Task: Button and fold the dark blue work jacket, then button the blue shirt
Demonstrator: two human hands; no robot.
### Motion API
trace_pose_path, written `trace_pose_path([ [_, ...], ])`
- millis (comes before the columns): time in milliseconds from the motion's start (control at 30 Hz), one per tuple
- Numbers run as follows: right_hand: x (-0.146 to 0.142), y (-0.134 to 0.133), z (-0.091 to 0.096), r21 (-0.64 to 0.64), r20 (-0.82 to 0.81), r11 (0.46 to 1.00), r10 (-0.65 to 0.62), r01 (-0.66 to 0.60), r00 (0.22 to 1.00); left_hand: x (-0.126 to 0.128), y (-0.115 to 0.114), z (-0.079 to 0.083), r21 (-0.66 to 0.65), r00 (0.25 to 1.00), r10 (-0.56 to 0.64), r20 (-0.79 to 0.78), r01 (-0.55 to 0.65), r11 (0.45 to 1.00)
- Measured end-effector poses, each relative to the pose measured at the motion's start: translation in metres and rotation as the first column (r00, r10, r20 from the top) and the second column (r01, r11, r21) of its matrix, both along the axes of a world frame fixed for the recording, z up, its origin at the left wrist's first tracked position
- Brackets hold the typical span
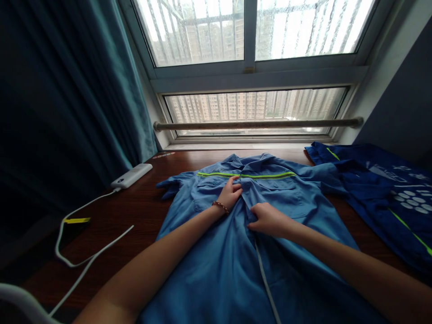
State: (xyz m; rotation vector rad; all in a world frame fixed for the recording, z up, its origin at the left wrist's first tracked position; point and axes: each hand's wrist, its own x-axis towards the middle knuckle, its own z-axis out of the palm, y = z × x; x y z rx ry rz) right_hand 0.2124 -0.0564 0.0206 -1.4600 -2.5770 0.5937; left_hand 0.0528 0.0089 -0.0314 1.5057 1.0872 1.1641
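A light blue short-sleeved work shirt [216, 265] lies front up before me, its collar toward the window. A yellow-green stripe crosses its chest, above two buttoned pockets. My left hand [231, 194], with a braided bracelet at the wrist, has its fingers closed on the front placket just below the stripe. Lower and to the right, my right hand [268, 219] is closed on the placket's edge, pulling the cloth into folds. A pale narrow strip [265, 274] runs down from beneath it; I cannot tell whether it is a cord or an edge.
Dark blue clothing [381, 193] with yellow-green stripes lies at the right, touching the shirt's sleeve. On the wooden table [135, 202], a white power bank [132, 176] with a white cable [60, 238] sits at the left. Beyond are a curtain [101, 90], a window and a metal rail [256, 125].
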Motion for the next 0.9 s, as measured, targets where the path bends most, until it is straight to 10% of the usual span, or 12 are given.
trace_pose_path([
  [300,0.011,0.034,-0.01,0.161,-0.033,0.967,-0.194,0.197,0.98,-0.008,0.023,0.0,0.324,0.815,0.073,-0.575,0.144,0.935],
  [433,0.015,0.059,-0.018,-0.182,-0.312,0.949,-0.303,0.256,0.9,-0.013,0.044,0.0,0.356,0.719,0.064,-0.692,0.264,0.896],
  [567,0.016,0.06,-0.025,-0.521,-0.605,0.84,-0.487,0.149,0.629,-0.017,0.053,0.002,0.39,0.678,0.11,-0.727,0.275,0.879],
  [800,0.025,0.051,-0.03,-0.651,-0.711,0.749,-0.546,-0.123,0.443,-0.019,0.02,0.012,0.509,0.784,0.27,-0.559,0.067,0.858],
  [900,0.025,0.051,-0.028,-0.681,-0.705,0.717,-0.585,-0.151,0.401,-0.01,0.001,0.025,0.366,0.782,0.095,-0.616,0.177,0.914],
])
